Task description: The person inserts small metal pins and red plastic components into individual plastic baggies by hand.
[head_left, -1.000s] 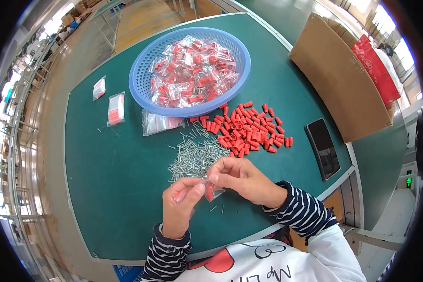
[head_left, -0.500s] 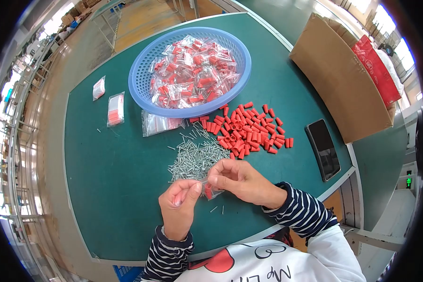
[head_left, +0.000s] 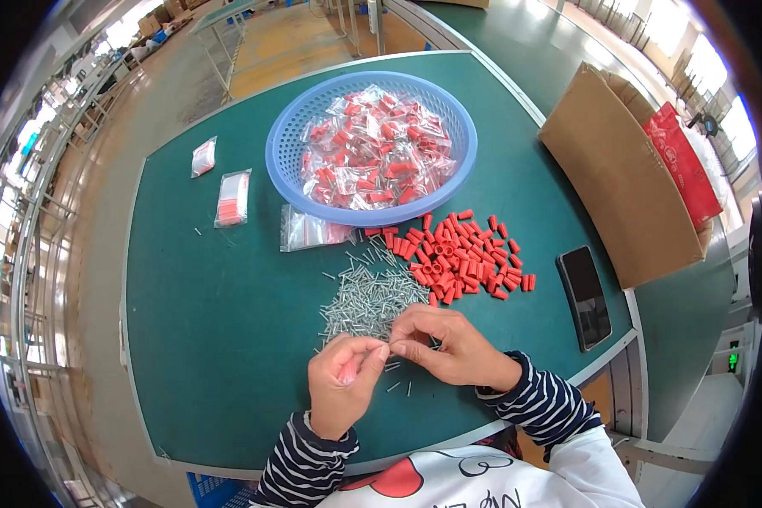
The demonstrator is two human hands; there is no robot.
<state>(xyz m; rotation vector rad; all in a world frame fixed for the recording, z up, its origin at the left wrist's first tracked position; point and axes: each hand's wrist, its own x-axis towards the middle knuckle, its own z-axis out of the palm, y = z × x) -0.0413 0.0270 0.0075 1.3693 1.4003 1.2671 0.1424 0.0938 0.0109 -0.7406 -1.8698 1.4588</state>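
Note:
My left hand point(head_left: 343, 381) and my right hand point(head_left: 453, 347) meet at the fingertips, both pinched closed on the edge of a small clear zip bag, which is now almost hidden by the fingers. Something pinkish-red point(head_left: 348, 370) shows inside the curled left fingers; I cannot make out exactly what. Just beyond the hands lies a heap of silver screws point(head_left: 364, 300), with a few loose ones on the near side. Right of it is a pile of red ribbed plastic caps point(head_left: 466, 258).
A blue basket point(head_left: 277, 161) full of filled bags stands on the green table point(head_left: 220, 356). Flat bag stacks point(head_left: 233, 199) lie to its left, and more bags point(head_left: 309, 230) at its front rim. At right are a phone point(head_left: 584, 296) and a cardboard box point(head_left: 614, 169).
The bag with a red cap in it, seen hanging between the hands before, is now mostly hidden. My fingertips have come together. The whole view has shifted slightly.

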